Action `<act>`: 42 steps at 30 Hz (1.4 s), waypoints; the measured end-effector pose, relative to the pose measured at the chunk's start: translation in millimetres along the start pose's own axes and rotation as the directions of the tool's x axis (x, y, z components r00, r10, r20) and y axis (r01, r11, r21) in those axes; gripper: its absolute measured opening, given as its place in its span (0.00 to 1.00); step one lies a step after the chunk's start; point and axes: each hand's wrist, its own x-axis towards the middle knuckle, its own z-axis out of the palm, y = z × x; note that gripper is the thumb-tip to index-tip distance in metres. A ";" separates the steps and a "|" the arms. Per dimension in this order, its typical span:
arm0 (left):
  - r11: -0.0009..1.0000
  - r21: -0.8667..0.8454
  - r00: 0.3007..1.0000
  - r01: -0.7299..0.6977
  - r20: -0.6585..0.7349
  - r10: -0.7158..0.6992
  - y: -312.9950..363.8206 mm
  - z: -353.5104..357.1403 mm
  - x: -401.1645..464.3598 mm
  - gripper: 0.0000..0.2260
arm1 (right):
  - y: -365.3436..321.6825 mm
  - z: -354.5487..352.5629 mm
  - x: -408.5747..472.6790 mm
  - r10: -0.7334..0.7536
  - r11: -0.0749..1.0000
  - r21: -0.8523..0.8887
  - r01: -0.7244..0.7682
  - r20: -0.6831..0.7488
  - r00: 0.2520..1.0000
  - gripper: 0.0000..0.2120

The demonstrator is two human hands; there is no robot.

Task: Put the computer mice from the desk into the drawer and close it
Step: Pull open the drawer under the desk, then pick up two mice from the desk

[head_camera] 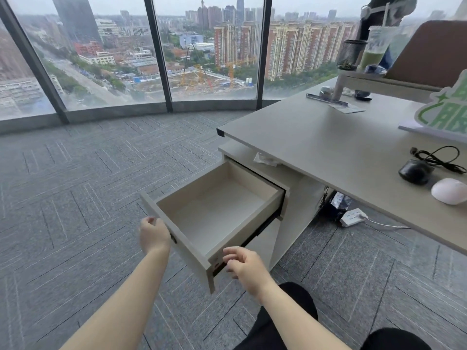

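The top drawer (177, 231) of the cabinet under the desk is pulled far out, and nothing lies inside it. My left hand (154, 233) rests against the outside of the drawer's front panel, fingers curled. Just off the drawer's near right corner hovers my right hand (243, 263), fingers spread and holding nothing. A black wired mouse (415, 171) lies on the desk (328, 137) at the right, its cable (439, 157) coiled behind it. A pale pink mouse (449, 191) sits right next to it, closer to the desk's front edge.
A green-and-white sign (444, 114) stands on the desk's far right. A raised shelf (384, 83) at the back carries a mesh cup and a green drink. A white power strip (352, 216) lies on the carpet beneath the desk. My knees show at the bottom right.
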 end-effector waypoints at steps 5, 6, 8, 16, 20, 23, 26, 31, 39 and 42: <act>0.915 -0.100 0.889 -0.391 0.216 0.403 82.6 44.0 -71.9 0.12 | -53.4 -93.2 -21.4 -0.192 0.970 0.067 0.235 -0.385 0.903 0.13; 0.900 -0.141 0.855 -0.413 0.280 0.436 97.0 60.4 -90.2 0.11 | -62.9 -119.7 -28.4 -0.228 0.959 0.043 0.281 -0.476 0.849 0.13; 0.873 -0.217 0.775 -0.437 0.402 0.488 120.9 97.9 -129.8 0.09 | -79.0 -172.5 -45.2 -0.286 0.940 -0.046 0.339 -0.648 0.706 0.14; 0.772 -0.359 0.294 -0.524 0.775 0.560 198.6 255.7 -281.1 0.15 | -71.7 -361.2 -75.3 -0.322 0.894 -0.424 -0.147 -0.834 0.448 0.22; 0.704 -0.332 0.158 -0.628 0.831 0.532 215.8 314.0 -322.7 0.21 | -60.3 -399.9 -71.0 -0.197 0.770 -0.506 -0.390 -0.769 0.609 0.26; 0.594 -0.258 0.091 -0.762 0.866 0.492 221.8 354.8 -331.7 0.23 | -49.6 -419.1 -62.0 -0.144 0.727 -0.543 -0.420 -0.719 0.680 0.24; 0.430 -0.189 0.041 -0.883 0.881 0.472 224.2 379.3 -335.4 0.22 | -39.7 -429.3 -58.4 -0.179 0.736 -0.543 -0.403 -0.731 0.658 0.20; 0.310 -0.133 0.096 -0.941 0.775 0.625 225.4 386.6 -342.0 0.17 | -25.6 -429.5 -62.0 -0.374 0.710 -0.615 -0.343 -0.742 0.556 0.08; 0.579 -0.009 0.392 -0.815 0.728 0.562 223.4 338.2 -302.7 0.27 | -41.5 -394.6 -69.4 -0.407 0.860 -0.498 -0.115 -0.803 0.436 0.17; 0.643 -0.140 0.441 -0.753 0.617 0.652 233.2 284.7 -268.5 0.28 | -66.1 -359.4 -70.1 -0.428 0.889 -0.456 0.039 -0.797 0.426 0.18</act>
